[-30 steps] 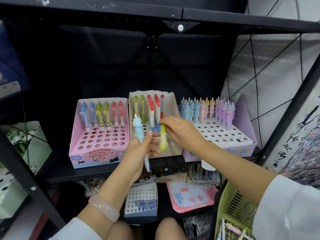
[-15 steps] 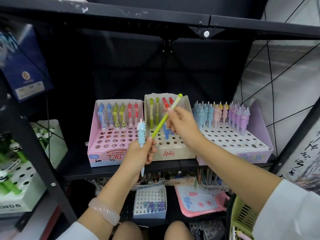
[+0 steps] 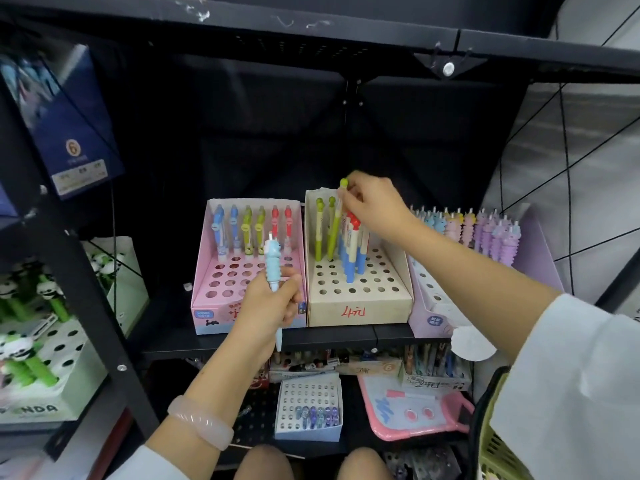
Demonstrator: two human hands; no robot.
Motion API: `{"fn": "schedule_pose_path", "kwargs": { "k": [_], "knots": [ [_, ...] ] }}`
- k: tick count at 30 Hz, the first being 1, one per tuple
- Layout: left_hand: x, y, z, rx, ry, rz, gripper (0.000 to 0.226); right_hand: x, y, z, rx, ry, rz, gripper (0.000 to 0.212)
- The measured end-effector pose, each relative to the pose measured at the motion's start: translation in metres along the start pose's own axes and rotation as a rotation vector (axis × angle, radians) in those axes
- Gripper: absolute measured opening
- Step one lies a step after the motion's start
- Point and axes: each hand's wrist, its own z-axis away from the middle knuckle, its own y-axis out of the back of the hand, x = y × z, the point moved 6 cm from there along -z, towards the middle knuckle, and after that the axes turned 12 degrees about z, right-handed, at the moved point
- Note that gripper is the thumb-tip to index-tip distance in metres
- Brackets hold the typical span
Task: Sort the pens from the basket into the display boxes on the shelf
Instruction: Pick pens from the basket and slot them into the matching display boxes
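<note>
Pink box point(image 3: 221, 317): leftmost display box on the shelf point(image 3: 346, 336); back row filled with blue, green and red pens, front holes vacant. No change here.

Left hand point(image 3: 268, 306): fingers wrapped round a light-blue ribbed pen point(image 3: 272, 263), held upright in front of the pink box, as in the earlier views. This pen is not yet placed. Judgement: its shape matches the pens in the lilac box, so that is its likely destination.

Beige box point(image 3: 360, 311): middle box; two green pens at back left, red and blue pens beside them.

Green pen point(image 3: 336, 223): a second ago it hung low in front of this box; half a second ago it was raised on a slant. It now stands near upright at the back row, just beside the two green pens. Whether its tip sits in a hole cannot be told.

Right hand point(image 3: 375, 204): fingertips pinched on the green pen's upper end.

Lilac box point(image 3: 535, 251): rightmost; back rows full.

Basket point(image 3: 493, 452): lower right corner, only partly in view.
</note>
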Motion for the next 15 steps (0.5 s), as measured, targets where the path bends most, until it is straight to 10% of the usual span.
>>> {"fn": "schedule_pose_path", "kwargs": {
  "k": [15],
  "knots": [
    [-0.003, 0.0, -0.006, -0.041, 0.0, -0.016, 0.013, 0.009, -0.018, -0.015, -0.137, -0.028, 0.083, 0.019]
  ]
}}
